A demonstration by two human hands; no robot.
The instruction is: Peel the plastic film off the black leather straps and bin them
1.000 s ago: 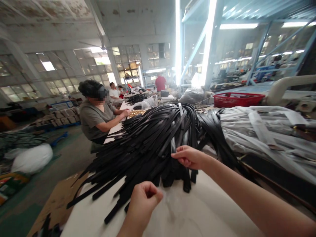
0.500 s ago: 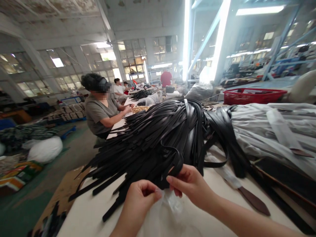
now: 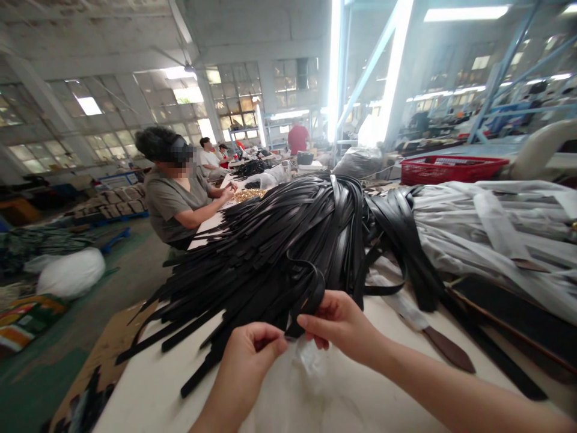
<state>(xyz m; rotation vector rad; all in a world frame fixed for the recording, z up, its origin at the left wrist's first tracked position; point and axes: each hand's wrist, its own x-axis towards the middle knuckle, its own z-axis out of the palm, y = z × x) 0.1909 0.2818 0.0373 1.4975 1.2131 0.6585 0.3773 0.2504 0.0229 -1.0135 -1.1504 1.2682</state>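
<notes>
A black strap [image 3: 311, 279] loops up out of a large heap of black straps [image 3: 261, 246], and my right hand [image 3: 338, 325] pinches it near its end between thumb and fingers. Close on its left, my left hand [image 3: 256, 355] is closed in a pinch at the mouth of a thin, see-through plastic sleeve [image 3: 311, 361]. The strap's end sits at the left fingertips, right by the sleeve; whether it is inside cannot be made out. The sleeve hangs down over the pale table [image 3: 351, 397], crumpled below the right hand.
Wrapped straps [image 3: 473, 240] are piled at the right, one brown strap end [image 3: 451, 350] lying nearer. A red basket [image 3: 451, 171] stands behind. A co-worker in a grey shirt [image 3: 166, 198] works at the table's left side beside gold-coloured pieces [image 3: 247, 195]. Cardboard [image 3: 108, 343] lies below the table's left edge.
The strap's end has come down against my left fingertips at the sleeve's mouth. Both hands stay pinched. The whole view has shifted slightly.
</notes>
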